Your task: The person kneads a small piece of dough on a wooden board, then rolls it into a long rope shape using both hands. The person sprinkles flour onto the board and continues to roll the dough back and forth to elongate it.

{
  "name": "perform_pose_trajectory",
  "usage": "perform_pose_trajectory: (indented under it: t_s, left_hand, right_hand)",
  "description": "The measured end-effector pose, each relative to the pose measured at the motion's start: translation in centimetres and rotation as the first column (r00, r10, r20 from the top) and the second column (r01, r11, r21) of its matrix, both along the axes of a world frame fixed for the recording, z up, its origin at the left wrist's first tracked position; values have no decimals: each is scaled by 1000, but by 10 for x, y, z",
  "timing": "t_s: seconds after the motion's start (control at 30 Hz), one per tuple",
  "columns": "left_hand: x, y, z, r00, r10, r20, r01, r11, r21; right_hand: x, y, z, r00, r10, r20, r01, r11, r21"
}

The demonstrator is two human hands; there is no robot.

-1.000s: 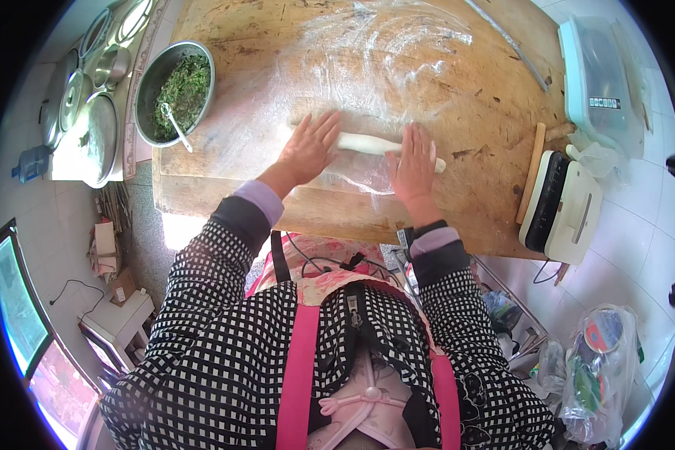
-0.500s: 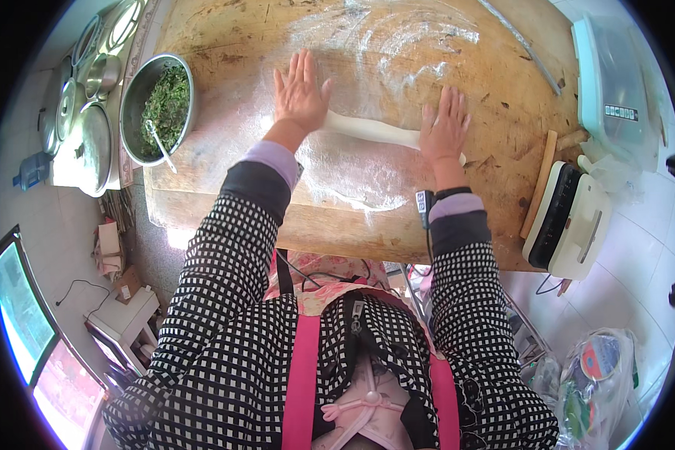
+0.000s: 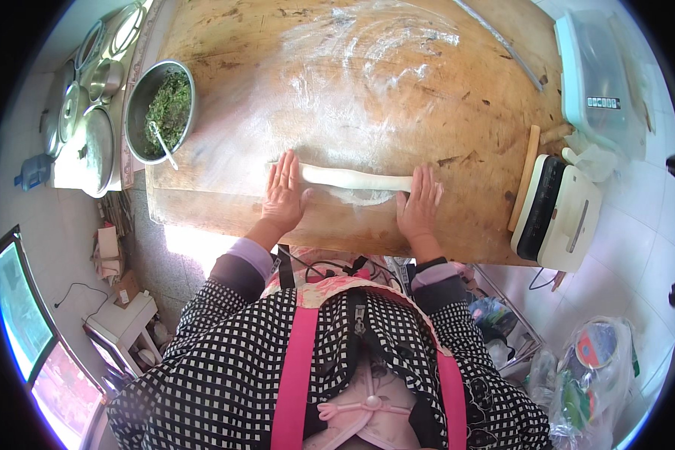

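Observation:
A long white roll of dough (image 3: 356, 178) lies crosswise on the floured wooden board (image 3: 225, 135), fairly close to its near edge. Whether a rolling pin is inside it, I cannot tell. My left hand (image 3: 283, 199) lies flat on the roll's left end, fingers stretched away from me. On the right end rests my right hand (image 3: 420, 201), also flat, with its fingers straight. Both palms hide the ends of the roll. Flour patches show beneath and beyond it.
At the left of the board stands a metal bowl (image 3: 132, 124) of chopped greens with a white spoon (image 3: 162, 145). A wooden rod (image 3: 525, 180), a cream and black appliance (image 3: 566, 214) and a pale blue-lidded bin (image 3: 604, 90) line the right side. A thin grey rod (image 3: 499, 41) lies farther off.
Both hands have come back toward me with the dough roll, from the middle of the board to nearer its front edge. The hands stay flat.

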State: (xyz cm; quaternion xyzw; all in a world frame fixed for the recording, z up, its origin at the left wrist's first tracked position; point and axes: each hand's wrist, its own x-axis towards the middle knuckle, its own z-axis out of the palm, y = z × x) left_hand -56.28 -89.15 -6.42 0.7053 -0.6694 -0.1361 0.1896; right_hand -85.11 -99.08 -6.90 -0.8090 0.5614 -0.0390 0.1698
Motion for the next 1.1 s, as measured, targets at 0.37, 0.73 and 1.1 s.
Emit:
perform_pose_trajectory:
  t_s: [0.37, 0.73, 1.1]
  left_hand:
    - [57, -169, -13, 920, 274, 279, -318, 939, 129]
    - [19, 42, 2, 996, 3, 90, -22, 976, 218]
    - [80, -91, -17, 883, 403, 240, -413, 911, -8]
  right_hand:
    - [20, -168, -19, 1000, -17, -18, 13, 977, -212]
    - [-37, 22, 2, 998, 54, 12, -54, 999, 4]
    - [11, -156, -14, 982, -123, -145, 99, 982, -164]
